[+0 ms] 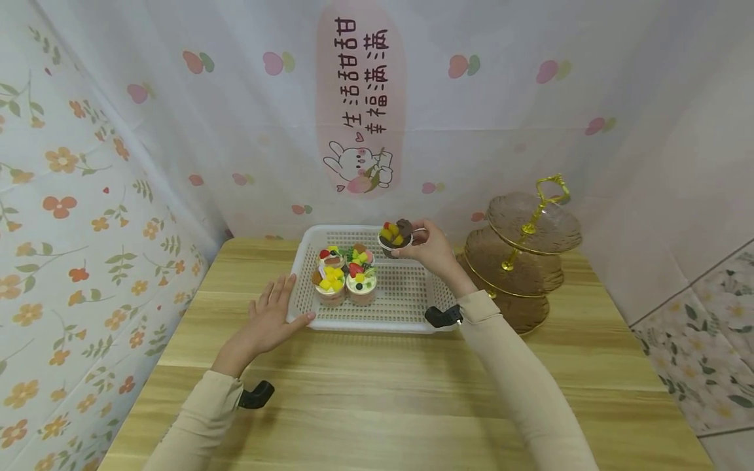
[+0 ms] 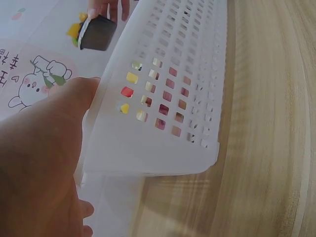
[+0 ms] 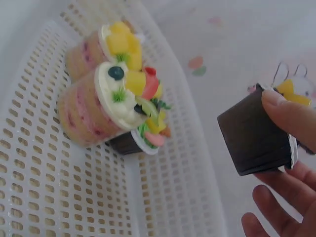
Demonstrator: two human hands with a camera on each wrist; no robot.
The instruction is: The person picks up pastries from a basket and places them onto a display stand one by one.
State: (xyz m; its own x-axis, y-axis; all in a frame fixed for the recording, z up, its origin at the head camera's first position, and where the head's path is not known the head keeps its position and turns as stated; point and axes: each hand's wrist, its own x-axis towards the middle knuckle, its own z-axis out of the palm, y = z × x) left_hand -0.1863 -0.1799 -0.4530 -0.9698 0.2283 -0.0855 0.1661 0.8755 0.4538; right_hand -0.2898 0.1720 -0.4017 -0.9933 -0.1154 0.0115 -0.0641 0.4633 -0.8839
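Between thumb and fingers, my right hand (image 1: 434,251) holds a dark chocolate dessert cup (image 1: 394,239) topped with yellow and red fruit pieces, raised over the back of a white perforated basket (image 1: 406,325). In the right wrist view the dark cup (image 3: 254,133) is tilted. My left hand (image 1: 272,313) lies along the basket's left side with fingers spread straight, the thumb at its front corner. Several dessert cups stand in the left half of the basket, among them a layered cream cup (image 1: 361,290) and one topped with yellow cubes (image 1: 330,286).
A three-tiered cake stand (image 1: 518,255) with a gold handle stands right of the basket, close to my right forearm. The wooden table (image 1: 377,405) extends in front. Behind hangs a printed white curtain (image 1: 247,131), and a floral one (image 1: 71,248) borders the left.
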